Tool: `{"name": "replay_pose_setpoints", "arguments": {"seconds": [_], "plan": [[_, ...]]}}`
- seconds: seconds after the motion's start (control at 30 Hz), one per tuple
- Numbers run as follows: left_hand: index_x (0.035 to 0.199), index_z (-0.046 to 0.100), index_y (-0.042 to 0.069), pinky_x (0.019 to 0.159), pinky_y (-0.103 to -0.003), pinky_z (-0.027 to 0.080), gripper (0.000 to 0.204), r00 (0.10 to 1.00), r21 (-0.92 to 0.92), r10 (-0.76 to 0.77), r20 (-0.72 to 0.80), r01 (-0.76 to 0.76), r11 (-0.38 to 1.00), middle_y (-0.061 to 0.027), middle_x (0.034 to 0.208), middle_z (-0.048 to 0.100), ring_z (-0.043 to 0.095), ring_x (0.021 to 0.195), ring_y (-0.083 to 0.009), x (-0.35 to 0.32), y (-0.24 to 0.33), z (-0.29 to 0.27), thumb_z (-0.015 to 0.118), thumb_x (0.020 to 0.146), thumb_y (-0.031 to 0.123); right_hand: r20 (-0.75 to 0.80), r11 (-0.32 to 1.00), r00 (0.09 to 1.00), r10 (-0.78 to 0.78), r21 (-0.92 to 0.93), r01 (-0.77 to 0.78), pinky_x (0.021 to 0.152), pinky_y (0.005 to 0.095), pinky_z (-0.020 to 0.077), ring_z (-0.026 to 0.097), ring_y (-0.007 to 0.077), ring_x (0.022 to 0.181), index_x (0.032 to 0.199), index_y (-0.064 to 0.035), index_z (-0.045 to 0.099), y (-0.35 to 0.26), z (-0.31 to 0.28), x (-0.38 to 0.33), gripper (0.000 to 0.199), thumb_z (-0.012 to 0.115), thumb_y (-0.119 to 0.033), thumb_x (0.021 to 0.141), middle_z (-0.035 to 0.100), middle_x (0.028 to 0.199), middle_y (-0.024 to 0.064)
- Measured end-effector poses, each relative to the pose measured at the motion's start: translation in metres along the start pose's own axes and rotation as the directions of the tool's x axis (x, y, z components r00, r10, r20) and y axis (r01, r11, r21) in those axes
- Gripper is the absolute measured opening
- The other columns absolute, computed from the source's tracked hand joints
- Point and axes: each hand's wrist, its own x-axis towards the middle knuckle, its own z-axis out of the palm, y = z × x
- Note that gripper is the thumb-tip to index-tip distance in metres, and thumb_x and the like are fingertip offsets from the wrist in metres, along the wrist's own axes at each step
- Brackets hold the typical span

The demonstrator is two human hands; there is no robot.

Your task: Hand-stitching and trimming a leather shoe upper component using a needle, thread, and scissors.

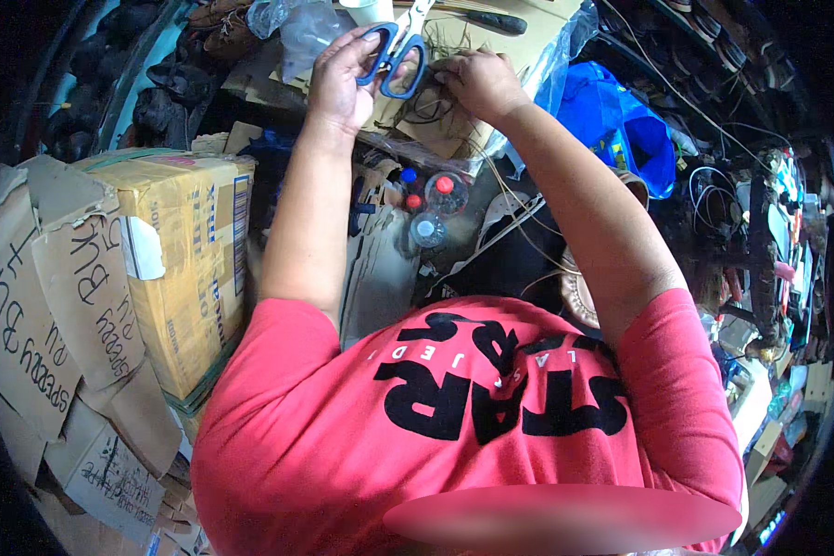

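My left hand [339,85] is closed around the dark blue handles of a pair of scissors [402,43]. The blades point up toward the far edge of the view. Just to the right, my right hand [484,85] has its fingers curled and pinched over a tangle of thin brown strands [424,109]. What lies right under its fingertips is partly hidden. Both hands are over a tan work surface [545,20] at the far side, with loose strands spread between them.
A dark-handled tool [497,20] and a white cup [369,11] lie on the far surface. Clear plastic bottles [447,193] stand below it. A taped carton [181,269] and folded cardboard [28,306] fill the left. At right is a blue bag [612,116]; long cords hang beside my right arm.
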Motion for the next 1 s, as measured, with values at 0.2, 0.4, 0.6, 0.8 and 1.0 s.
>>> {"name": "replay_pose_setpoints", "arguments": {"seconds": [0.2, 0.4, 0.6, 0.8, 1.0], "plan": [[0.112, 0.053, -0.007, 0.076, -0.038, 0.054, 0.033, 0.999, -0.088, 0.002, 0.043, 0.002, 0.996, -0.0217, 0.104, 0.062, 0.063, 0.093, -0.0354, -0.017, -0.009, 0.029, 0.046, 0.088, 0.014, -0.05, 0.993, 0.994, 0.092, 0.083, -0.088, 0.084, 0.0437, 0.0419, 0.06, 0.0289, 0.093, 0.096, -0.0192, 0.067, 0.003, 0.002, -0.003, 0.022, 0.059, -0.032, 0.079, 0.064, 0.095, 0.0093], [0.113, 0.054, -0.005, 0.08, -0.038, 0.053, 0.033, 0.997, -0.215, 0.083, -0.004, -0.082, 0.973, -0.0186, 0.104, 0.062, 0.063, 0.093, -0.0311, -0.015, -0.013, 0.049, 0.047, 0.088, 0.014, -0.179, 0.603, 0.95, 0.256, 0.798, -0.012, 0.076, 0.0385, 0.0479, 0.062, 0.0213, 0.091, 0.099, -0.0082, 0.065, 0.016, -0.024, -0.024, 0.034, 0.062, -0.038, 0.084, 0.064, 0.096, 0.0082], [0.106, 0.058, 0.002, 0.071, -0.027, 0.046, 0.024, 0.983, -0.398, 0.129, 0.132, -0.067, 0.915, -0.0014, 0.084, 0.06, 0.057, 0.074, -0.0136, -0.024, -0.042, 0.132, 0.048, 0.093, 0.02, -0.034, -0.344, 0.983, 0.18, 0.934, 0.095, 0.069, 0.0267, 0.0434, 0.055, 0.0119, 0.075, 0.12, -0.0059, 0.049, -0.012, -0.099, -0.097, 0.035, 0.055, -0.026, 0.093, 0.06, 0.097, 0.0019], [0.111, 0.058, 0.003, 0.09, -0.035, 0.042, 0.036, 0.809, 0.42, 0.436, 0.395, -0.581, 0.697, -0.0086, 0.109, 0.057, 0.052, 0.106, -0.0218, -0.057, -0.076, 0.182, 0.063, 0.085, 0.028, -0.442, 0.709, 0.84, 0.316, 0.698, 0.101, 0.079, 0.0363, 0.0524, 0.063, 0.0209, 0.094, 0.111, 0.0008, 0.056, 0.072, -0.12, -0.228, 0.025, 0.052, -0.014, 0.092, 0.061, 0.103, 0.0127], [0.11, 0.063, 0.011, 0.096, -0.042, 0.038, 0.044, 0.52, 0.407, 0.066, 0.851, -0.735, 0.542, -0.0119, 0.118, 0.057, 0.05, 0.112, -0.0298, -0.077, -0.131, 0.222, 0.071, 0.07, 0.029, 0.019, 0.265, 0.658, 0.753, 0.906, -0.329, 0.069, 0.0234, 0.0434, 0.058, 0.0112, 0.078, 0.118, -0.0017, 0.051, 0.097, -0.145, -0.383, 0.035, 0.052, -0.022, 0.09, 0.065, 0.096, 0.0074]]}}
